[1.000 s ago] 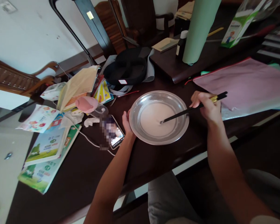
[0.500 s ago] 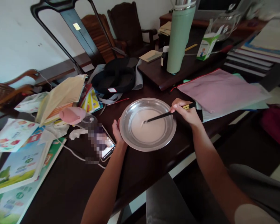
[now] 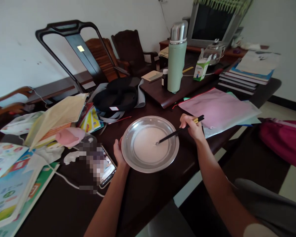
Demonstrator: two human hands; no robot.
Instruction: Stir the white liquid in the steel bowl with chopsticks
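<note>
A shallow metal bowl stands at the near side of the dark table, with a milky, pale liquid in it. My left hand grips the bowl's left rim, its fingers partly hidden behind the wall. Black chopsticks with gold bands near the top are held in my right hand, above the bowl's right side. They slant down to the left, and their tips are in the liquid.
Left of the bowl lie a lit phone, a white cable and several books. Behind it are a black bag and a green thermos. A pink zip folder lies to the right.
The chopstick tips have moved a little within the liquid, and my right hand has shifted with them. The camera view has tilted up, showing more of the room. My left hand stays at the rim.
</note>
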